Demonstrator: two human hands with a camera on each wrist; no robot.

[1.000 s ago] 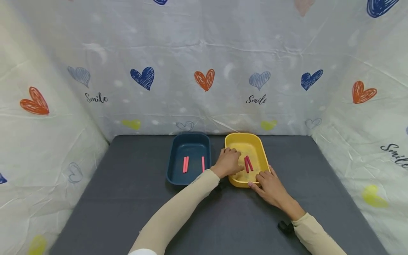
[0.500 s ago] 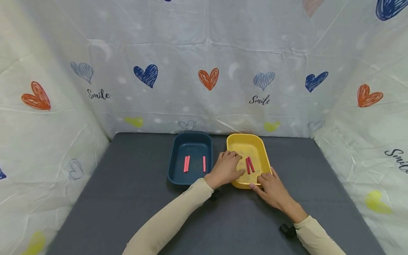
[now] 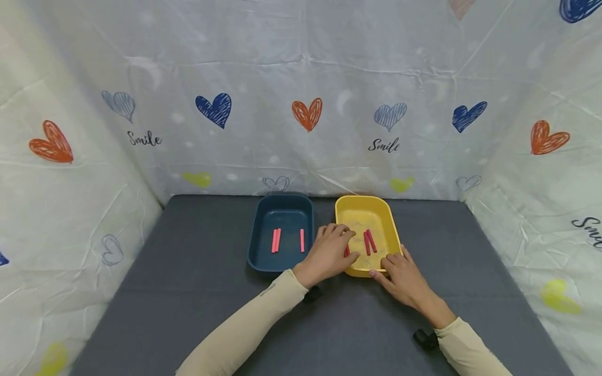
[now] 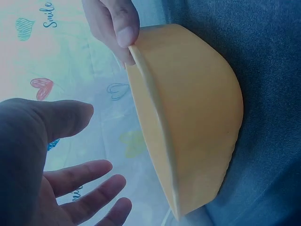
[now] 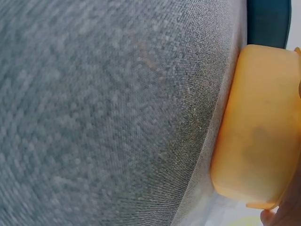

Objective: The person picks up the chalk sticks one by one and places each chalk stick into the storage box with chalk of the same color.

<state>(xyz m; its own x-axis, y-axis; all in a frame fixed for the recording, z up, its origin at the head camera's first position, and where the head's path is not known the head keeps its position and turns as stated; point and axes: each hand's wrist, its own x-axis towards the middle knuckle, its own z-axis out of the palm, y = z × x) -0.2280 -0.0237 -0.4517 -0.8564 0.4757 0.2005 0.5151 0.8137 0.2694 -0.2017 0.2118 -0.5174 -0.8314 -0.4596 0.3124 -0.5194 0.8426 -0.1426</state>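
Note:
A yellow tray (image 3: 392, 230) stands at the back of the table, with two dark red sticks (image 3: 370, 242), chalk-like in shape, lying side by side in it. Another red stick (image 3: 347, 251) shows between the thumb and fingers of my left hand (image 3: 326, 253), low at the tray's left side. In the left wrist view that hand (image 4: 80, 188) has its thumb and fingers spread apart, with nothing between them. My right hand (image 3: 404, 277) holds the near right corner of the tray, thumb outside the rim and fingers over it.
Left of the yellow tray stands a dark blue tray (image 3: 252, 243) holding a pair of pink sticks (image 3: 276, 241) and a single pink stick (image 3: 302, 241). A patterned white curtain (image 3: 263, 68) rises directly behind the table (image 3: 197, 292).
My left hand has drawn back slightly to the left and lower, uncovering a red stick at the tray's left side. The right hand keeps its hold on the rim.

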